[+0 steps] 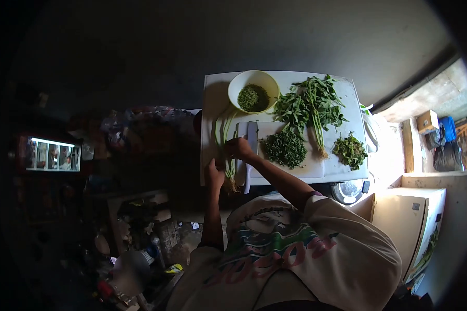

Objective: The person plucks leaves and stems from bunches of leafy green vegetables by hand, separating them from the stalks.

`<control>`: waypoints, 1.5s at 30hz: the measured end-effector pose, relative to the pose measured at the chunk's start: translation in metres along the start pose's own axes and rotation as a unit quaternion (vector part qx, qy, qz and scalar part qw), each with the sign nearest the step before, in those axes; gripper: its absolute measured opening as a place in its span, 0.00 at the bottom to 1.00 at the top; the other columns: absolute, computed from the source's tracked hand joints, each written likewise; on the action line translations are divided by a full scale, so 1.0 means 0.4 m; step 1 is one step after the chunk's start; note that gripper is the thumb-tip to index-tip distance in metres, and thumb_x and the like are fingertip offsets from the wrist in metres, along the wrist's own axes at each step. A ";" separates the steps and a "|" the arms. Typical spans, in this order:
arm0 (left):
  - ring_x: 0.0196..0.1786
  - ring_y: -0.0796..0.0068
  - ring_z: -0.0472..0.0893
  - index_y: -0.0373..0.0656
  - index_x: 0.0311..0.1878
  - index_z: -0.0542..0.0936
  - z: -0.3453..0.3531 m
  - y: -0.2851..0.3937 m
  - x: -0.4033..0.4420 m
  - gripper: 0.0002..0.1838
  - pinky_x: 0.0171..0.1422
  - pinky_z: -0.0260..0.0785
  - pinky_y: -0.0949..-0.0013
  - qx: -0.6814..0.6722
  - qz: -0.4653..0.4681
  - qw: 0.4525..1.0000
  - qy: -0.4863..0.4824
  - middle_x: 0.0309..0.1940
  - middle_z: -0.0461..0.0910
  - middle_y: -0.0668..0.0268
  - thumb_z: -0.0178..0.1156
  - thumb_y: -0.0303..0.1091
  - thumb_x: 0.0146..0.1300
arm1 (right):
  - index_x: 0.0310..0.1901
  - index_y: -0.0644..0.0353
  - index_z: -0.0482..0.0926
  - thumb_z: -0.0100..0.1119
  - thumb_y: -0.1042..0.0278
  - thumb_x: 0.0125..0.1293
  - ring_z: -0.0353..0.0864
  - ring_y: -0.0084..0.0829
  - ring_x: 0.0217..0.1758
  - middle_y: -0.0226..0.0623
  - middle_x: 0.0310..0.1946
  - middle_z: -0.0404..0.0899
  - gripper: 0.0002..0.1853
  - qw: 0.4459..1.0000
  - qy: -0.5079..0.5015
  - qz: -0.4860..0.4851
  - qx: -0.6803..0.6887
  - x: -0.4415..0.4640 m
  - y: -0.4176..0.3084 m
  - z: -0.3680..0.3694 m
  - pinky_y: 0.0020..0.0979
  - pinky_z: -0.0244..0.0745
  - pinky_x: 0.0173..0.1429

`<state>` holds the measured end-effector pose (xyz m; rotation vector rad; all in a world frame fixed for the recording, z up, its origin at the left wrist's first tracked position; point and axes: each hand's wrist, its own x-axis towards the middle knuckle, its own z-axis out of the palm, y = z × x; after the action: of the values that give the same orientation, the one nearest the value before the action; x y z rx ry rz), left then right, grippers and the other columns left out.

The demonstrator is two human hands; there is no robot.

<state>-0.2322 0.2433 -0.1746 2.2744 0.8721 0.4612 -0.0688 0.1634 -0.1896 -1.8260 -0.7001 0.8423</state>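
Head view: the right hand (238, 149) is curled, fingers folded in, on long pale green stalks with stringy brown roots (231, 170); the left hand (214, 173) is just beside their near part, and I cannot tell whether it pinches them. The stalks lie at the left of the white rectangular table (210, 85), roots at its near edge. Just right, a broad-bladed knife with a pale purple handle (251, 136) lies lengthwise, its handle reaching the near edge. Beyond it, a white cutting board (315, 170) carries a dark green chopped-leaf heap (285, 150). Farther out are a round pale yellow bowl (236, 85) by the far edge, a leafy green bunch (316, 101) and, near the right edge, a loose green leaf pile (350, 151). Bare table shows along the left edge and the far right corner.
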 end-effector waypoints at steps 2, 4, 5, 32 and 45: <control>0.45 0.49 0.85 0.36 0.45 0.81 -0.015 0.017 0.005 0.12 0.48 0.75 0.54 0.001 -0.012 0.999 -0.043 0.39 0.85 0.49 0.65 0.28 0.58 | 0.38 0.55 0.87 0.65 0.65 0.60 0.89 0.45 0.33 0.45 0.32 0.87 0.07 1.000 0.009 0.012 -0.005 -0.016 0.021 -0.008 0.33 0.85 0.42; 0.47 0.47 0.85 0.36 0.44 0.81 -0.015 0.041 0.019 0.11 0.49 0.75 0.53 0.004 -0.023 0.996 -0.085 0.39 0.85 0.47 0.65 0.29 0.58 | 0.41 0.60 0.86 0.62 0.65 0.64 0.88 0.39 0.31 0.43 0.32 0.87 0.10 0.999 0.032 -0.043 0.001 -0.047 0.020 -0.065 0.32 0.84 0.37; 0.45 0.48 0.85 0.37 0.44 0.82 -0.008 0.044 0.024 0.12 0.48 0.75 0.53 0.045 -0.004 0.996 -0.071 0.38 0.84 0.49 0.67 0.32 0.58 | 0.44 0.64 0.84 0.60 0.64 0.68 0.87 0.33 0.28 0.41 0.32 0.86 0.12 0.998 0.042 -0.053 0.012 -0.059 0.027 -0.101 0.30 0.83 0.33; 0.41 0.68 0.85 0.33 0.50 0.80 0.560 0.633 0.087 0.23 0.47 0.77 0.65 -0.201 0.029 0.928 -0.311 0.39 0.85 0.56 0.65 0.47 0.68 | 0.55 0.65 0.82 0.68 0.61 0.64 0.87 0.31 0.42 0.37 0.41 0.87 0.21 0.946 0.232 0.154 0.167 -0.377 0.226 -0.745 0.33 0.82 0.45; 0.40 0.73 0.85 0.41 0.53 0.80 0.495 0.767 0.074 0.11 0.42 0.82 0.67 -0.540 -0.171 0.727 -0.389 0.41 0.82 0.67 0.58 0.35 0.74 | 0.54 0.62 0.73 0.63 0.63 0.71 0.81 0.23 0.41 0.32 0.42 0.79 0.16 0.922 0.206 -0.001 0.328 -0.454 0.039 -0.847 0.30 0.83 0.44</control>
<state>0.0343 0.0011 -0.1069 0.9770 0.3540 -0.1791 0.0947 -0.1604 -0.0620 -1.3185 -0.1145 0.5635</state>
